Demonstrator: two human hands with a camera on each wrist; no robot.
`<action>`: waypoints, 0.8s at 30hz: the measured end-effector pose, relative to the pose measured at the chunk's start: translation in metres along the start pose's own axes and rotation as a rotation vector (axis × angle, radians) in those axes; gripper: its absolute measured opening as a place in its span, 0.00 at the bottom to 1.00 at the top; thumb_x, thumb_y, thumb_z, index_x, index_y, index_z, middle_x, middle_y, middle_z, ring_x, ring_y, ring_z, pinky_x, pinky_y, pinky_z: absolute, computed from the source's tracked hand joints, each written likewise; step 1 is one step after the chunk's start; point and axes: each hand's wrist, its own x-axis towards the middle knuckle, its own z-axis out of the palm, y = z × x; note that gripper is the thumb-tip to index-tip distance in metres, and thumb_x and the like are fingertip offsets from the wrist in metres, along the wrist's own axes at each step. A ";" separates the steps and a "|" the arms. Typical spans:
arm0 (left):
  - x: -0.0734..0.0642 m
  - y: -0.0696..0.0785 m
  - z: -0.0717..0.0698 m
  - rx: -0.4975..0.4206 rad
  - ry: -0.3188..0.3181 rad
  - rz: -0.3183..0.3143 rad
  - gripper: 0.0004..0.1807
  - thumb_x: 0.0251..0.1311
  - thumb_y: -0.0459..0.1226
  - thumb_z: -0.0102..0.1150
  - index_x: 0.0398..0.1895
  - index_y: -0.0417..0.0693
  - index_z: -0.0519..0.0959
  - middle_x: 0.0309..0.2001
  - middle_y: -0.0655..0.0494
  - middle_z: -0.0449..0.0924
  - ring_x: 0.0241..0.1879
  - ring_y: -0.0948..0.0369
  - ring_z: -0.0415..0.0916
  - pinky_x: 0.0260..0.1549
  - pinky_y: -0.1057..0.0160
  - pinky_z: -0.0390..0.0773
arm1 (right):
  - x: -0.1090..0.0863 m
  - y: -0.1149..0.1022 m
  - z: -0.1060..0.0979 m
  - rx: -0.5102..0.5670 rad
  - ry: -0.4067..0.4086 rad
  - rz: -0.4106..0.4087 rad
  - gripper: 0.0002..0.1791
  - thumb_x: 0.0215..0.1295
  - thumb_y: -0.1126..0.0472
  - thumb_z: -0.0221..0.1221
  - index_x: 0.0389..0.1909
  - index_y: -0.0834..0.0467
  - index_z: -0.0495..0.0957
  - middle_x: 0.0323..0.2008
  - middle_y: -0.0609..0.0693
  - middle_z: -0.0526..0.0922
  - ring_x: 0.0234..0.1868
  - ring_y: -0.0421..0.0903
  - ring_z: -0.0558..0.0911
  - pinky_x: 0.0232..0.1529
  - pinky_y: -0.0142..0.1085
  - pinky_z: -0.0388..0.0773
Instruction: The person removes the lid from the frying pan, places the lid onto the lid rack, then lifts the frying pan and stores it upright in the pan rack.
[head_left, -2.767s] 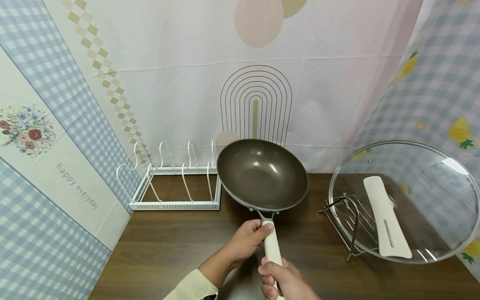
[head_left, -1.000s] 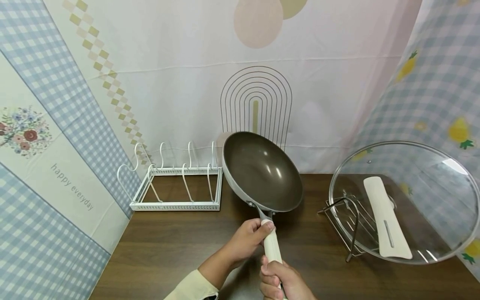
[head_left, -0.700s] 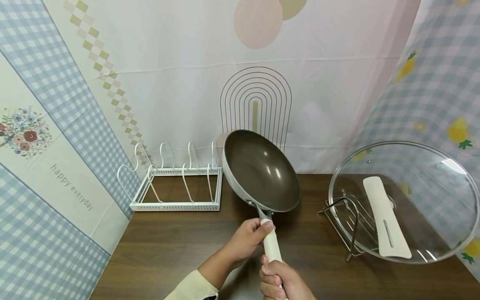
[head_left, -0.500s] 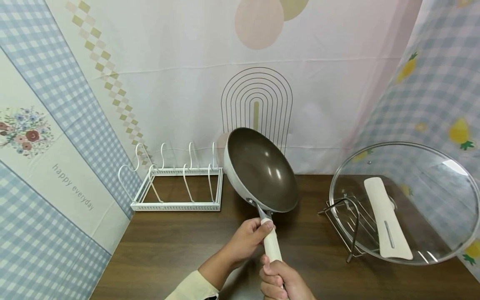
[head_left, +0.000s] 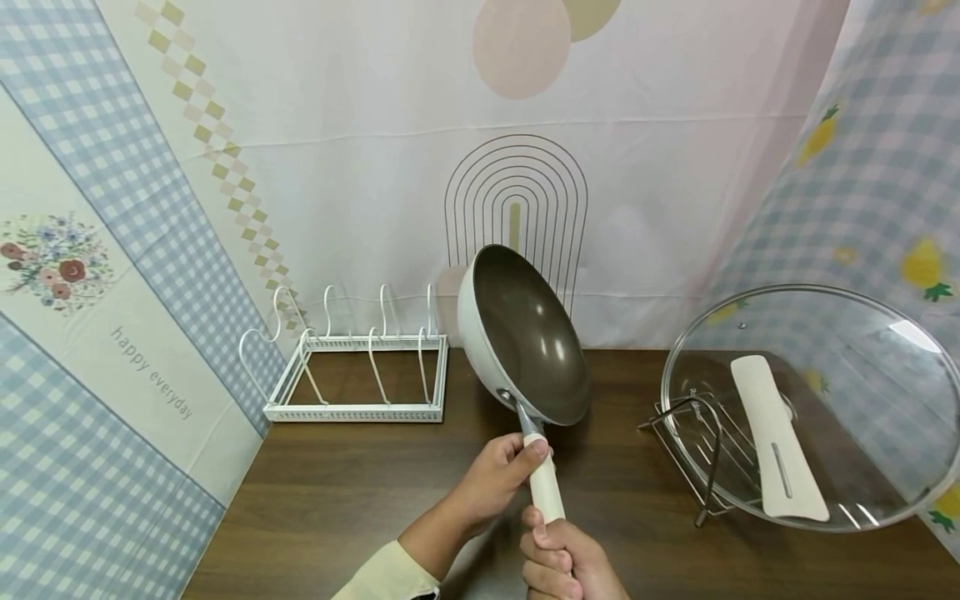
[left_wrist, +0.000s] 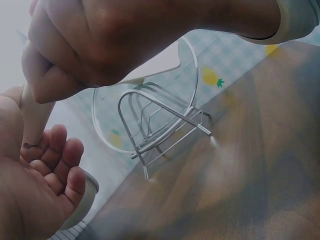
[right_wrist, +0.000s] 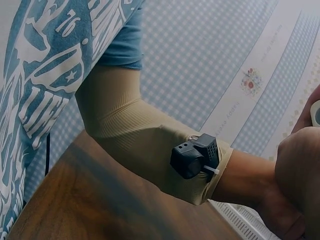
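A wok [head_left: 528, 333] with a dark brown inside and a pale outer wall is tilted on its side, its opening facing right in the head view. My left hand [head_left: 491, 479] holds the cream handle [head_left: 546, 493] close to the wok, thumb along its top. Lower down, my right hand [head_left: 568, 560] grips the handle's end with curled fingers. The left wrist view has the right hand [left_wrist: 100, 45] wrapped round the handle, and the left hand's fingers [left_wrist: 60, 155] curled beneath it. In the right wrist view the handle's end [right_wrist: 316, 113] shows at the right edge.
A white rack [head_left: 356, 412] with upright wire dividers stands left of the wok on the wooden table [head_left: 337, 500]. At the right, a metal wire stand [head_left: 708, 467] holds a large glass lid [head_left: 885, 400] with a cream handle piece [head_left: 780, 442]. A patterned cloth backdrop [head_left: 360, 192] hangs behind.
The wok has turned from facing up and forward to facing right, its left edge rising and its pale outer wall coming into view. Both hands have stayed on the handle.
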 end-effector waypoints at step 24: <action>0.002 0.001 0.004 0.029 0.030 0.079 0.16 0.66 0.45 0.53 0.34 0.38 0.76 0.29 0.55 0.78 0.30 0.62 0.73 0.34 0.64 0.75 | 0.007 0.002 0.001 0.090 -0.192 -0.038 0.09 0.68 0.62 0.40 0.42 0.49 0.67 0.15 0.37 0.55 0.10 0.29 0.54 0.10 0.20 0.49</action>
